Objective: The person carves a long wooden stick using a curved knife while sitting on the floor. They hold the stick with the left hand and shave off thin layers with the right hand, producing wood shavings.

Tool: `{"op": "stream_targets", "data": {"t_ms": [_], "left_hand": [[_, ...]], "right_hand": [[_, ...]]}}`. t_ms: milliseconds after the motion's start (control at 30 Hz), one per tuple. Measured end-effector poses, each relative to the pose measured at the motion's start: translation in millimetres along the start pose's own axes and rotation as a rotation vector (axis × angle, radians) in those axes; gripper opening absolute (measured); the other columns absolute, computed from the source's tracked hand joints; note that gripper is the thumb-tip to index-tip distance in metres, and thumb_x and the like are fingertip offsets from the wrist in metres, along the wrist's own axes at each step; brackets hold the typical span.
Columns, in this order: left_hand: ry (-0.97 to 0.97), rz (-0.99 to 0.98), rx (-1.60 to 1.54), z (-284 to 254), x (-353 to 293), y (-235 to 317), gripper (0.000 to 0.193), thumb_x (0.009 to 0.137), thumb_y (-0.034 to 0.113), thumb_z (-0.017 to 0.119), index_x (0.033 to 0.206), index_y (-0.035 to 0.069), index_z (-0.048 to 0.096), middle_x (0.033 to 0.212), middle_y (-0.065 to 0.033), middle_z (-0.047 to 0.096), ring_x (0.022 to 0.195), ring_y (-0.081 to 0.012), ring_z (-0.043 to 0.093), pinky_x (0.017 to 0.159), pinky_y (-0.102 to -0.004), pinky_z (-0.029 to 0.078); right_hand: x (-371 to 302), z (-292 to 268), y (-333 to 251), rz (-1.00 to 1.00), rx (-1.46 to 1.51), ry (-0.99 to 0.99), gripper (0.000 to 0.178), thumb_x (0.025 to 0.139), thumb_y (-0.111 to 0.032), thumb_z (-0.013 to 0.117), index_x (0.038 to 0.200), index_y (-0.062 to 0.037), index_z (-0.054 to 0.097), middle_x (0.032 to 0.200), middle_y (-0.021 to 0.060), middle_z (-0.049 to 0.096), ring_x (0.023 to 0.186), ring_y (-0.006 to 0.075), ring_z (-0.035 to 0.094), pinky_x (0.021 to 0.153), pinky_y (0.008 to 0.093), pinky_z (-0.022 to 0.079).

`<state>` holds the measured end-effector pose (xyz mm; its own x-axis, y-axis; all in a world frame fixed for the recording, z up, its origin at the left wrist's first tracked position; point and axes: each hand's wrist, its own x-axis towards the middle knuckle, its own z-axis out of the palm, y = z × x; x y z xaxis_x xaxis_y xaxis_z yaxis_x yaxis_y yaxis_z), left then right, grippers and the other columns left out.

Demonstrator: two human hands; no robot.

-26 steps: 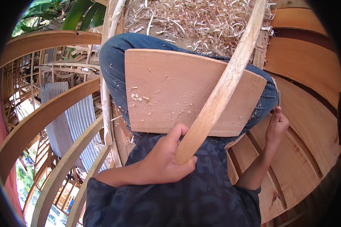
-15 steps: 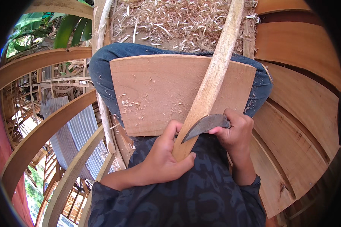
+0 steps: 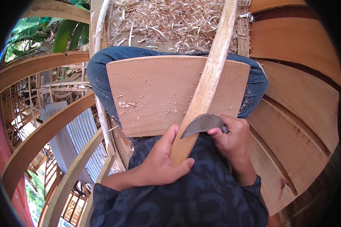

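A long pale strip of wood [image 3: 210,77] slants from my lap toward the far edge, lying over a flat wooden board [image 3: 155,94] across my legs. My left hand [image 3: 165,160] is wrapped around the strip's near end, thumb on one side and fingers on the other. In my right hand [image 3: 233,134] is a knife with a short, dark curved blade [image 3: 204,125]; most of its handle is hidden by my fingers. The blade rests across the strip, just beyond my left hand, its tip pointing left. Small wood crumbs lie on the board.
Curled wood shavings [image 3: 170,22] cover the floor beyond my knees. Wide wooden planks [image 3: 293,132] run along the right with gaps between them. On the left are curved wooden ribs [image 3: 45,138], with corrugated metal sheets [image 3: 75,132] and scrap wood below.
The knife blade has moved slightly up along the strip and turned, showing more of its flat face. My right hand has tilted a little; my left hand keeps its grip.
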<state>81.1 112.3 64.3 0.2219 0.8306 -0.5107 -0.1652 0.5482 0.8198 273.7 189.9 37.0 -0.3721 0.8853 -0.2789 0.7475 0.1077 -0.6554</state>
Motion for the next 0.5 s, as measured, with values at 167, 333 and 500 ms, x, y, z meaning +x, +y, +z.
{"op": "stream_targets", "data": {"t_ms": [167, 333, 500], "left_hand": [[0.015, -0.063, -0.018, -3, -1, 2, 0.046, 0.075, 0.009, 0.065, 0.112, 0.000, 0.038, 0.093, -0.0057, 0.044, 0.088, -0.0099, 0.041, 0.078, -0.0258, 0.037], [-0.010, -0.028, 0.017, -8, -14, 7, 0.043, 0.076, 0.008, 0.064, 0.111, 0.000, 0.039, 0.089, -0.0041, 0.043, 0.084, -0.0097, 0.042, 0.074, -0.0245, 0.037], [0.053, -0.028, 0.158, -9, -5, 4, 0.039, 0.078, 0.008, 0.063, 0.107, 0.001, 0.039, 0.083, -0.0056, 0.048, 0.078, -0.0110, 0.047, 0.069, -0.0247, 0.040]], "right_hand": [[19, -1, 11, 0.005, -0.183, 0.078, 0.071, 0.070, -0.069, 0.058, 0.056, 0.0011, 0.053, 0.051, 0.0190, 0.050, 0.052, 0.0381, 0.055, 0.047, 0.0409, 0.042], [46, -39, 74, 0.473, -0.263, 0.305, 0.073, 0.078, -0.067, 0.052, 0.058, 0.0030, 0.053, 0.049, 0.0190, 0.047, 0.049, 0.0283, 0.055, 0.049, 0.0375, 0.041], [14, -38, 40, 0.248, 0.061, 0.188, 0.070, 0.076, -0.066, 0.056, 0.055, 0.0006, 0.051, 0.045, 0.0120, 0.043, 0.042, 0.0193, 0.049, 0.044, 0.0340, 0.038]]}}
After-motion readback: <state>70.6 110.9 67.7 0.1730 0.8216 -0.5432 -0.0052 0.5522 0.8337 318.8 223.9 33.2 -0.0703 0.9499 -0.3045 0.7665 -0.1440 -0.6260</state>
